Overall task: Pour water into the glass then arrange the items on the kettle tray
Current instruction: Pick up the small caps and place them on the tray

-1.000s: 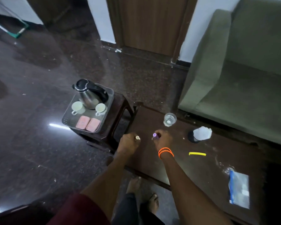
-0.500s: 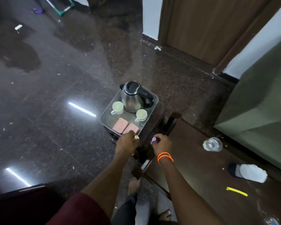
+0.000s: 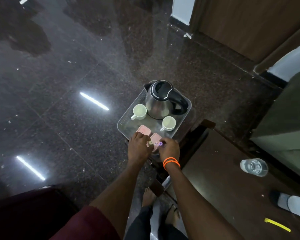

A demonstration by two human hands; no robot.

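Note:
The clear kettle tray [image 3: 124,121] sits on a small dark stool and carries a steel kettle [image 3: 160,101], two white cups [image 3: 139,110] [image 3: 168,122] and two pink packets [image 3: 143,131] [image 3: 155,137]. My left hand [image 3: 139,150] is curled at the tray's near edge, its fingers over the left packet, and a small cream-tipped piece [image 3: 29,142] shows at the thumb. Beside it, over the right packet, my right hand [image 3: 170,149] is curled with a purple-tipped piece [image 3: 160,143] at its thumb. The glass [image 3: 254,167] with water stands on the dark table [image 3: 232,179] to the right.
A white object on a dark base [image 3: 291,203] and a yellow strip [image 3: 277,224] lie on the table at the right. A green sofa [image 3: 287,118] stands behind the table. Glossy dark floor spreads to the left, and my bare feet [image 3: 148,196] are below the stool.
Both hands moved from the table edge over to the tray and now sit over the pink packets. The view swung left and closer to the tray.

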